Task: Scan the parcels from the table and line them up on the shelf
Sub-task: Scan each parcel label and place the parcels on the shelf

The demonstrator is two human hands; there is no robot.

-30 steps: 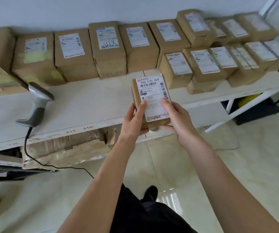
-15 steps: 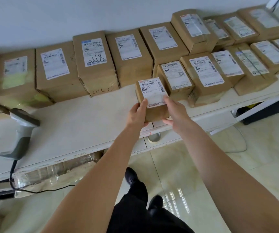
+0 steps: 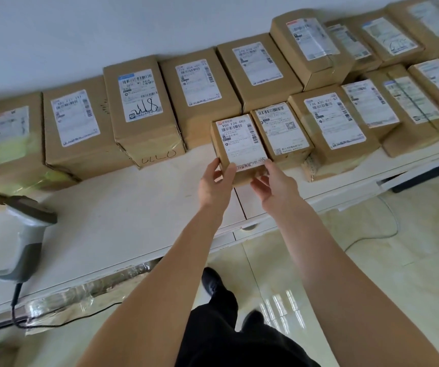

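Brown cardboard, the small parcel (image 3: 239,149) sits on the white shelf (image 3: 144,207), right beside another small box (image 3: 282,128) and in front of a row of bigger boxes (image 3: 139,112). The left hand (image 3: 214,185) and right hand (image 3: 275,185) grip its near end with curled fingers. A grey scanner (image 3: 25,234) rests far left.

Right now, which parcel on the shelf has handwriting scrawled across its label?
The tall parcel, third from the left in the back row: black scribble on its blue-topped label, and more pen marks on its front face.
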